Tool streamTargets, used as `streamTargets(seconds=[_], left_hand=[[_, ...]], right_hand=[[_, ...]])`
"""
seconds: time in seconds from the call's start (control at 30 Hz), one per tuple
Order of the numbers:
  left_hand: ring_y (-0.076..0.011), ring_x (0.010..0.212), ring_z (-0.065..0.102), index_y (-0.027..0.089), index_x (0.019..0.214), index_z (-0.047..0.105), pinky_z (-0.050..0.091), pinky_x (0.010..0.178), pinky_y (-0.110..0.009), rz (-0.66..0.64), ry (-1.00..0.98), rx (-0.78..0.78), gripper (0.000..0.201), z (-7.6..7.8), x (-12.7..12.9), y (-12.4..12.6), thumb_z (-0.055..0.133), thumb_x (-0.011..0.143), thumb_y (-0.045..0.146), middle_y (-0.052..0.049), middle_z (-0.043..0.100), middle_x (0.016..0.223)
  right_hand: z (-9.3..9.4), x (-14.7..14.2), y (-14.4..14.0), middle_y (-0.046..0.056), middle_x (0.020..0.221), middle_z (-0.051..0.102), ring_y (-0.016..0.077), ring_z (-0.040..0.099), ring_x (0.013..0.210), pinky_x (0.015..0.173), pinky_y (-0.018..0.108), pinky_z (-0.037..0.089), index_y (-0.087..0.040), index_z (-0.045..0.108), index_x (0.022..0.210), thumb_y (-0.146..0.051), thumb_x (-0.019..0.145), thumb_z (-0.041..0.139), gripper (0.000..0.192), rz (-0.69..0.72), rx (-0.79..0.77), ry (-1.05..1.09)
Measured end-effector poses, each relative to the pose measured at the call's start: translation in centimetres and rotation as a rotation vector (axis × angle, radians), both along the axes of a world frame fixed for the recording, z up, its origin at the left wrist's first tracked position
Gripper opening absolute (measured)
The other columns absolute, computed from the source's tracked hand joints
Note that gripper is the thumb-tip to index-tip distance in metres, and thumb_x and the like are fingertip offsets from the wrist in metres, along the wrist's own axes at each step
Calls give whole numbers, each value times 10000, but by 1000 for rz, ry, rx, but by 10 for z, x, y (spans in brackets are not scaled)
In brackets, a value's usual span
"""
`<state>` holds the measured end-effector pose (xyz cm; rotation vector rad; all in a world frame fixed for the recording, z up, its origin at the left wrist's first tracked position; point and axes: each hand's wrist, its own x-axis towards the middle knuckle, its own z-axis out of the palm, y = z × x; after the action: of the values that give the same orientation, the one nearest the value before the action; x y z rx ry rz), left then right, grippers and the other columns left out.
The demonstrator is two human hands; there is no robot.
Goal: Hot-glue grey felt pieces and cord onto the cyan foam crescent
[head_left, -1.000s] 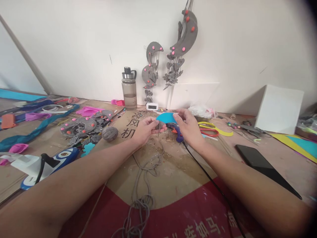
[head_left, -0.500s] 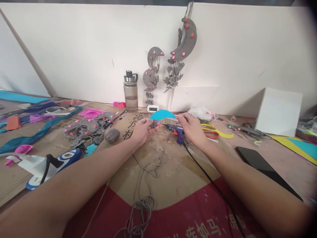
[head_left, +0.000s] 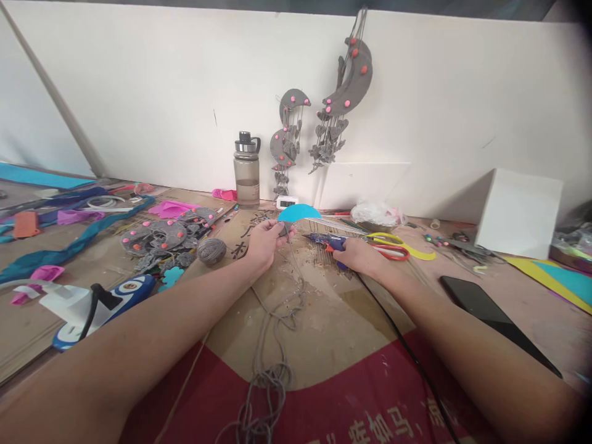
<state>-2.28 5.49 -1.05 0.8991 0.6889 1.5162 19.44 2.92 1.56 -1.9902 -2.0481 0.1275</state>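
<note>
My left hand (head_left: 264, 242): pinched shut on blue crescent (head_left: 298, 213), held above table (head_left: 324, 320). My right hand (head_left: 365, 256): closed around glue gun (head_left: 329, 243) lying on table. Adjacent: yarn ball (head_left: 211, 250), scissors (head_left: 391, 250), phone (head_left: 490, 314).

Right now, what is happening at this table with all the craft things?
A person sits at a cluttered table. The left hand holds up a blue crescent piece with grey yarn trailing below it. The right hand rests on a blue glue gun lying on the cardboard. Scissors lie just beyond.
</note>
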Motion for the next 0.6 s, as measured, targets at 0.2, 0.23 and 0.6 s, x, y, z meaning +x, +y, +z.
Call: streamTargets(seconds=[0.2,0.23,0.6], left_hand=[[-147,732,693,128,760,566,552,850,-358,13,-1,0,102,0,0,0,661,749,164,-85,713,790],[-150,734,695,128,753,562,551,855,-362,15,-4,1,106,0,0,1,662,746,163,-87,713,789],[-158,720,689,139,744,526,552,814,-352,43,-4,-6,135,3,-1,0,656,708,132,-78,695,745]], right_hand=[[-2,1,10,20,465,504,188,532,500,510,321,438,-213,557,573,-380,712,614,224,-175,-45,469],[-4,0,11,16,467,496,183,518,492,497,326,447,-214,550,583,-376,703,616,212,-214,-41,572],[-18,-24,7,56,917,575,159,580,707,571,315,581,-246,404,840,-230,713,524,176,-151,377,1211]])
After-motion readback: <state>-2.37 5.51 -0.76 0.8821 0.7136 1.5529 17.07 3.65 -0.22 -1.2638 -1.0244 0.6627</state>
